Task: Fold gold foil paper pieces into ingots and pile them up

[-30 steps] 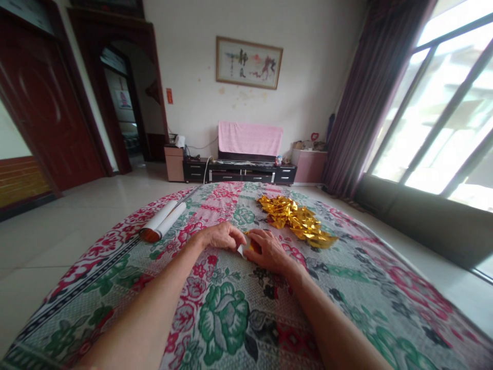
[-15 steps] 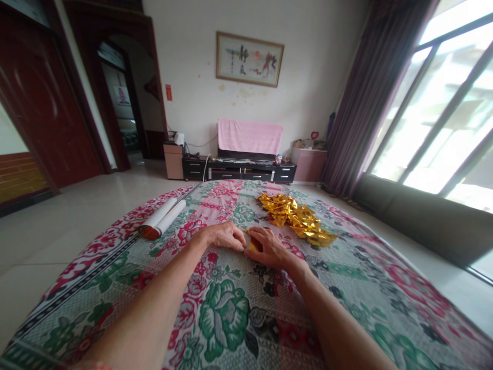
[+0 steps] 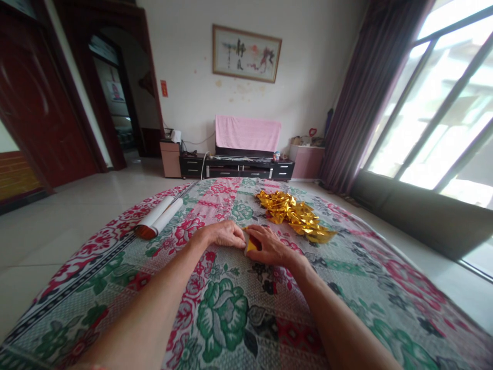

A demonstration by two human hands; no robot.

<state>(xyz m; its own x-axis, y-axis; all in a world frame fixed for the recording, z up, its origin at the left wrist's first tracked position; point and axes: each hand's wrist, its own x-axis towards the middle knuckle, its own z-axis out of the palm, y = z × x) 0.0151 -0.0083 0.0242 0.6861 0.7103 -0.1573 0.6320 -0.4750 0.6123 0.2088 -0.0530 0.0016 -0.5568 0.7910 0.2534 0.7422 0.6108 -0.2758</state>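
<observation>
Between my hands, just above the flowered cloth (image 3: 223, 318), is a small piece of gold foil paper (image 3: 252, 243) with a pale underside, partly hidden by fingers. My left hand (image 3: 226, 234) pinches its left edge, thumb and fingers closed together. My right hand (image 3: 268, 246) curls over the right part, its thumb below and its fingers on top. Beyond my right hand lies a heap of shiny folded gold foil pieces (image 3: 292, 215). Off to the left rest rolled sheets (image 3: 164, 213), white outside with gold-orange foil showing at the near end.
The cloth covers a large round-edged surface. Past its far edge stands a black low cabinet (image 3: 250, 169) with a pink towel (image 3: 248, 132) over something on top. A curtained window (image 3: 435, 113) is at the right, a dark red door (image 3: 34, 97) at the left.
Both hands keep hold of the gold paper in nearly the same spot. A bit more of its yellow face shows beside my right thumb. The camera view has shifted slightly.
</observation>
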